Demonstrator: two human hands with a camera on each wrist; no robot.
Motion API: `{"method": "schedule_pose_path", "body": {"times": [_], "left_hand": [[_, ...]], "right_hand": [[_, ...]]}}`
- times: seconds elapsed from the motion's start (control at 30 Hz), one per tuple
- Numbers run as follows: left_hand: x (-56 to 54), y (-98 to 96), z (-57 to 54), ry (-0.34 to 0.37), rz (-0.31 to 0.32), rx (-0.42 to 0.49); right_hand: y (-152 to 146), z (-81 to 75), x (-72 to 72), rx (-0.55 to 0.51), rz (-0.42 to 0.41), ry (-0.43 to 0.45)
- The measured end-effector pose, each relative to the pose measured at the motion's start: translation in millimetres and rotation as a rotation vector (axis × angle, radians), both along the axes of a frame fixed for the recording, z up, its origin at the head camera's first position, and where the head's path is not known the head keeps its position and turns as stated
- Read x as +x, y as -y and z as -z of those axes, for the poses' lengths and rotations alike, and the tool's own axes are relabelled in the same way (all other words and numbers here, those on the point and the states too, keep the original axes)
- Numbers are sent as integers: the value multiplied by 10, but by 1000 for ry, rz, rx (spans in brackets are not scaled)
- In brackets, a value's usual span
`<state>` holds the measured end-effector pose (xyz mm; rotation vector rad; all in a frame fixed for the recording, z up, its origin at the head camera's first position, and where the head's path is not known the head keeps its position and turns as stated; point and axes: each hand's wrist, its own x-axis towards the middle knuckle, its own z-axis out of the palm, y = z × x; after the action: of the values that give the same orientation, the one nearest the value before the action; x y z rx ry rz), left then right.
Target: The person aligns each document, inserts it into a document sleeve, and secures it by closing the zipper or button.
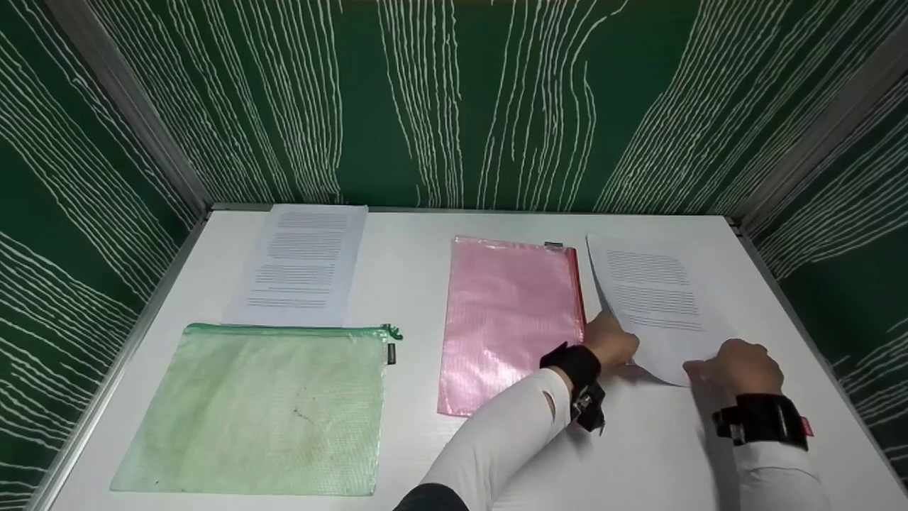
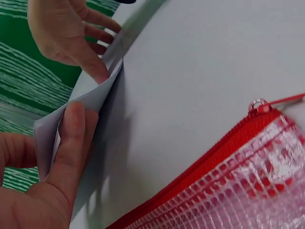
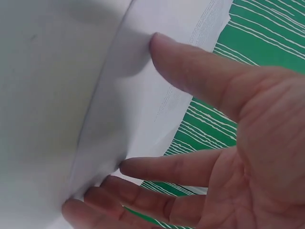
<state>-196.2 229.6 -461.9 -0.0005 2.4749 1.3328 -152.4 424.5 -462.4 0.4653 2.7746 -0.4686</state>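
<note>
Printed paper sheets (image 1: 649, 291) lie at the right of the table, their near left edge lifted and bowed. My left hand (image 1: 611, 341) grips that edge; in the left wrist view its fingers (image 2: 72, 138) lie along the paper, with the sheets between them and the thumb. At the near right corner is my right hand (image 1: 745, 365). In the right wrist view its thumb and fairly straight fingers (image 3: 167, 169) touch the paper along the edge, spread apart. A pink mesh zip pouch (image 1: 507, 305) with a red zipper lies just left of the left hand, partly under that forearm.
A green zip pouch (image 1: 255, 411) lies flat at the near left. Behind it, more printed paper (image 1: 298, 262) reaches the table's back edge. Green panels with white lines (image 1: 468, 106) enclose the white table (image 1: 411, 284) at the back and sides.
</note>
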Motion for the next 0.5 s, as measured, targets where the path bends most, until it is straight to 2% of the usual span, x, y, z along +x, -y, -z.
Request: {"method": "schedule_pose_path", "body": {"times": [0.1,0.23,0.37,0.5], "left_hand": [[-36,47,38,-37,24,4],[-76,127,102,-67,51,63],[-119,235,136,-77,76,106],[-196,403,120,-145,117,107]], "right_hand": [[17,10,-11,9,7,7],[7,4,2,-21,27,32],[-78,2,43,-118,64,68],[-214,-38,59,-243,84,88]]}}
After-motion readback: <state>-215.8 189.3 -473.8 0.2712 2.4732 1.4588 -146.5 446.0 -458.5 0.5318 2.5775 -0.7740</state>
